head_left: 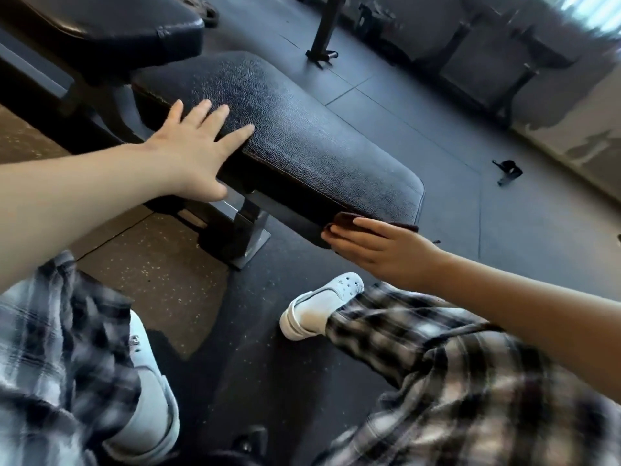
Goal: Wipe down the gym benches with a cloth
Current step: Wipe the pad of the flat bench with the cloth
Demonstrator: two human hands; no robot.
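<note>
Black textured padded bench seat (302,136): braced by flat, spread left hand (195,153), nothing grasped. Dark brown cloth (346,220) is pressed against its end edge by straight-fingered right hand (379,250).

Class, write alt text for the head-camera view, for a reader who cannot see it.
A person's right hand presses a dark cloth against the near end edge of a black padded gym bench, while the left hand rests flat on its top.
</note>
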